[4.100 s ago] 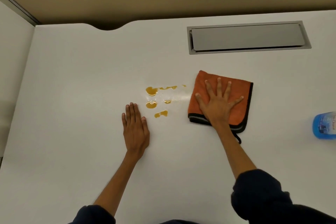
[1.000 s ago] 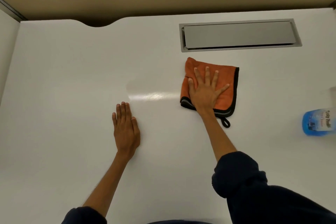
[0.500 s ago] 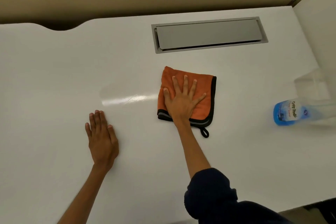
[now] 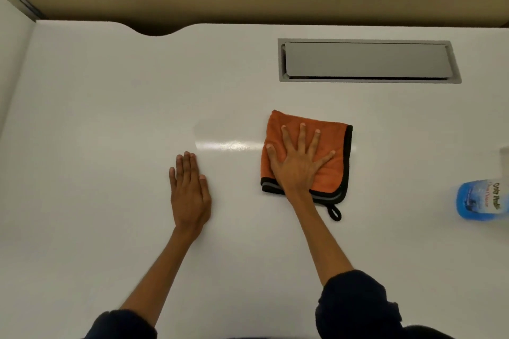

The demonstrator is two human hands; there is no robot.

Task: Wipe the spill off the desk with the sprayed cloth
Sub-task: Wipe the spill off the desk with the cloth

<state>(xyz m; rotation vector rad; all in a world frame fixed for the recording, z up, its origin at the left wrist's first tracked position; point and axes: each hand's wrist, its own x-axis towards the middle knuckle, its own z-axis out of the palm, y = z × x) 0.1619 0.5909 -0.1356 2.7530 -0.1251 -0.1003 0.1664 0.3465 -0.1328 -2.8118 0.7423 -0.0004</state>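
Note:
On the white desk (image 4: pixel 110 104) lies a folded orange cloth (image 4: pixel 336 135) with a black edge and a hanging loop. My right hand (image 4: pixel 298 168) rests flat on it, fingers spread, pressing it down. To the cloth's left a shiny wet streak (image 4: pixel 228 144) marks the desk; I see no amber liquid there. Further left and nearer to me, my left hand (image 4: pixel 190 195) lies palm down on the bare desk, fingers together, holding nothing.
A blue spray bottle (image 4: pixel 480 199) lies at the right edge of view. A grey cable hatch (image 4: pixel 366 60) is set into the desk behind the cloth. The desk's back edge has a curved cut-out (image 4: pixel 155 30). A white partition (image 4: pixel 11 36) borders the left side.
The amber puddles seen four seconds ago are gone, with a wet streak in their place. Over the last second the cloth under my right hand slid slightly toward me; my left hand stayed put.

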